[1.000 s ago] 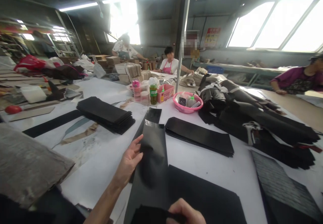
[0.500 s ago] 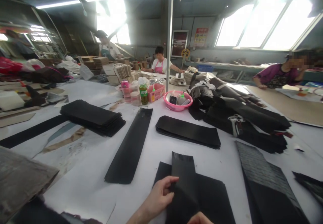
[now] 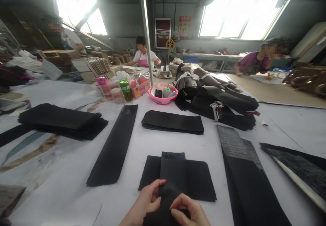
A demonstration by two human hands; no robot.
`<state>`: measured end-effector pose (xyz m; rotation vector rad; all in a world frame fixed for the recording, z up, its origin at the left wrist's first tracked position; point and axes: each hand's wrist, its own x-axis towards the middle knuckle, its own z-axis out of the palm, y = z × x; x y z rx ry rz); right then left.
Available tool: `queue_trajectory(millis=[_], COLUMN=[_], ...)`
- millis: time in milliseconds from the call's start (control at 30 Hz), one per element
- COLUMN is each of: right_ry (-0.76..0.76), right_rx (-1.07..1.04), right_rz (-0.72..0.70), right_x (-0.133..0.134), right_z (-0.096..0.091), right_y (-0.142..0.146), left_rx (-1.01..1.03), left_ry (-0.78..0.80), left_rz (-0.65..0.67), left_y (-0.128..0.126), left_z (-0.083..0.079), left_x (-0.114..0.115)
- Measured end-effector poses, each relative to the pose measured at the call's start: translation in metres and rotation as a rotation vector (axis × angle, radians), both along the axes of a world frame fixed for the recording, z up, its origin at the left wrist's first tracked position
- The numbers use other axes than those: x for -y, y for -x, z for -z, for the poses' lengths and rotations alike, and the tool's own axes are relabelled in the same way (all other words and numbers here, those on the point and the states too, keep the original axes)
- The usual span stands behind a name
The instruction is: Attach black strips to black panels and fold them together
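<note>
At the bottom centre a black strip of leather-like sheet point(image 3: 173, 171) lies lengthwise toward me, across a short stack of black pieces point(image 3: 201, 180). My left hand point(image 3: 146, 199) is at the strip's left edge, its index finger and thumb curled against it. Closer to me, my right hand point(image 3: 189, 210) is closed in a pinch on the strip, thumb against index finger. The strip's near end is partly hidden by the hands. Left of them lies a long black piece point(image 3: 114, 144); beyond them is another stack of black pieces point(image 3: 173, 121).
A thick black stack point(image 3: 61, 119) is at left, overlapping pieces with a grey, textured end point(image 3: 244, 165) at right. Farther back stand a pink basin point(image 3: 163, 98), a green bottle point(image 3: 125, 90) and a heap of dark material point(image 3: 219, 100). Several people work beyond, near a metal pole point(image 3: 146, 32).
The view has swung right, so the table items appear farther left. My right hand has come further into view, pinching the strip. My left hand stays at the strip's left edge.
</note>
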<state>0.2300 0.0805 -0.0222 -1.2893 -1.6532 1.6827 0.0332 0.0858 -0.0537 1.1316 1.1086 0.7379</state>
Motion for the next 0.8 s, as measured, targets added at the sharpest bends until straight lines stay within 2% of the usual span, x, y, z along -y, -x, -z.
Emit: queue_trajectory(millis=[100,233,333,400,500,633,800], right_ry=[-0.095,-0.241,-0.393,-0.490,-0.605,-0.669,-0.672], right_rx=[0.154,0.447,0.638,0.717,0.798,0.832,0.886], right_rz=[0.024,0.056,0.067,0.099,0.163,0.192,0.212], right_x=[0.000,0.008,0.015,0.020,0.025,0.026,0.026], right_z=[0.009,0.031,0.046,0.054,0.061,0.064,0.067], right_y=[-0.006,-0.004,0.001,0.004,0.008,0.012,0.016], left_rx=[-0.010,-0.113,-0.133,-0.222,-0.486,-0.713,-0.906], left_ry=[0.035,0.042,0.095,0.085,-0.085,-0.372,-0.422], left_rz=[0.010,0.014,0.066,0.106,0.136,0.076,0.137], left_y=[0.000,0.002,0.005,0.007,0.012,0.013,0.001], left_z=[-0.004,-0.005,-0.005,-0.008,-0.013,-0.012,-0.006], left_x=[0.008,0.011,0.012,0.013,0.012,0.013,0.018])
